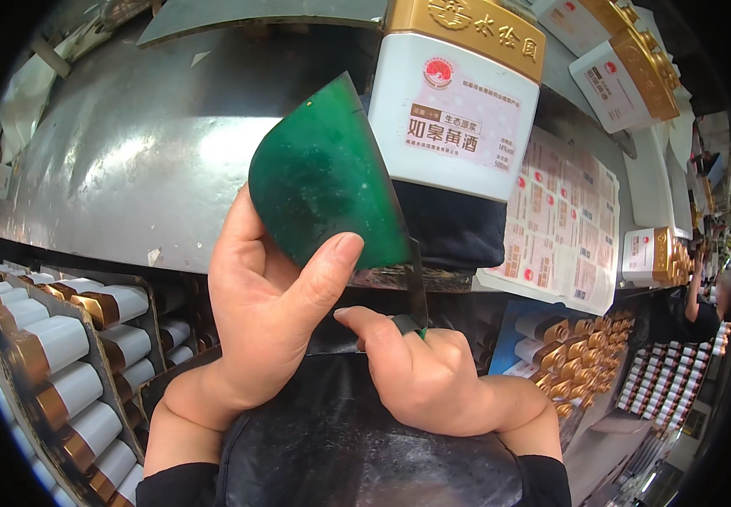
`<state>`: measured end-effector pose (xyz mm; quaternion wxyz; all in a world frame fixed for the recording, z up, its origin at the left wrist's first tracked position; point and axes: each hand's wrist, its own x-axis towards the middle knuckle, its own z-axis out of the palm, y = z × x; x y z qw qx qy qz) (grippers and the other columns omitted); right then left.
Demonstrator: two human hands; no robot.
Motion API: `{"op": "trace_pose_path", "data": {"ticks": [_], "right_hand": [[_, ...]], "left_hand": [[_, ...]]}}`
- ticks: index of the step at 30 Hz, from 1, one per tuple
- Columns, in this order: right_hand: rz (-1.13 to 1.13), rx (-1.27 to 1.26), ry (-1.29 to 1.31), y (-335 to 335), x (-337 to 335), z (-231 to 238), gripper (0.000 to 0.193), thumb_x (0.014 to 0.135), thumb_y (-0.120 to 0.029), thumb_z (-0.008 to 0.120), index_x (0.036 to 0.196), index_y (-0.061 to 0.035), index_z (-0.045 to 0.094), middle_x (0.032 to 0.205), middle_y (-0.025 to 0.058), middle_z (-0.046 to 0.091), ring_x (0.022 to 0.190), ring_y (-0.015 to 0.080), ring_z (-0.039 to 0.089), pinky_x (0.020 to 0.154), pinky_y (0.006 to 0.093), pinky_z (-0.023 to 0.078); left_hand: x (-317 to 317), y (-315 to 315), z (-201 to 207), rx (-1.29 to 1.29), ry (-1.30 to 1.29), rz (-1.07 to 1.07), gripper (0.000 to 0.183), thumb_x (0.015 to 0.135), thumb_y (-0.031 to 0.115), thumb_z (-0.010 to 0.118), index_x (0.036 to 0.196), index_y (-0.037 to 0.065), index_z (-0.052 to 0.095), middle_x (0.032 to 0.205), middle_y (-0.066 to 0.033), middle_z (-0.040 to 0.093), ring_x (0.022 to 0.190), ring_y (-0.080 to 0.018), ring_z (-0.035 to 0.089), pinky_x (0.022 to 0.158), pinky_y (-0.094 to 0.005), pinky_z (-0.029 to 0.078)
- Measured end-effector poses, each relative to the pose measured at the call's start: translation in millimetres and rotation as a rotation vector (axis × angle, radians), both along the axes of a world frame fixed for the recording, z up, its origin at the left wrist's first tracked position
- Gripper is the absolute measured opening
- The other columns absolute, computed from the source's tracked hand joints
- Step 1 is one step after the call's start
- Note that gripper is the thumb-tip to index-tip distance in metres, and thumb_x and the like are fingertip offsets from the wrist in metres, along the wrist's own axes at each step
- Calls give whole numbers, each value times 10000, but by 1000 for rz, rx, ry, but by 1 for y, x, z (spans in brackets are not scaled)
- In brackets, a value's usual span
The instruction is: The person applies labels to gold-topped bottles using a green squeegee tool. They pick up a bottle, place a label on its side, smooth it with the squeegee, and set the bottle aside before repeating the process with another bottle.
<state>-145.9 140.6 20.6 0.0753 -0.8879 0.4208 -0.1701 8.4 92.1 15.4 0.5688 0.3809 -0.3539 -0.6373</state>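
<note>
Green scraper [331,177] is pinched in the left grip [271,308], the right grip [420,372] closed around a knife [417,287] beside its corner; edge work seems underway, next calling for steadiness.

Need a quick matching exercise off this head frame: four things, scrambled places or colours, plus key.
Things:
1. Green scraper
2. Thin dark blade
3. Nearest large bottle
4. Label sheet

Places or colours:
A. Held in the right hand
B. Just right of the large bottle in the picture
C. Held in the left hand
D. White with a gold top, at top centre

Pairs: 1-C, 2-A, 3-D, 4-B
</note>
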Motion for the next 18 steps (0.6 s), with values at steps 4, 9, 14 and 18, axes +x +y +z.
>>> {"op": "trace_pose_path", "data": {"ticks": [4, 9, 14, 18], "right_hand": [[-69, -43, -64, 2, 1, -10, 361, 714, -64, 629, 1067, -17, 687, 493, -43, 369, 372, 76, 419, 355, 232, 344], [-68, -60, -33, 1, 1, -5, 348, 721, -62, 631, 1061, -17, 688, 486, -41, 375, 362, 76, 419, 347, 237, 352], [-80, -48, -76, -2, -1, -5, 336, 722, -61, 636, 1052, -19, 687, 470, -37, 382, 360, 80, 445, 348, 236, 367], [-79, -56, -55, 1, 0, -4, 319, 726, -63, 636, 1038, -23, 688, 464, -37, 379, 360, 83, 457, 348, 238, 373]], "left_hand": [[-2, 1, 2, -4, -17, -12, 445, 884, -8, 654, 1285, -17, 461, 1164, -76, 586, 1043, -123, 566, 920, -291, 475], [-3, 3, 1, -36, -33, -23, 470, 880, -22, 653, 1302, -23, 446, 1176, -81, 578, 1051, -128, 568, 925, -292, 477], [-4, 3, 2, -46, -37, -33, 491, 878, -41, 644, 1320, -27, 430, 1187, -87, 572, 1063, -133, 568, 930, -293, 479], [-3, 6, 2, -47, -37, -25, 499, 879, -50, 637, 1329, -28, 422, 1192, -88, 570, 1064, -132, 569, 932, -291, 480]]}}
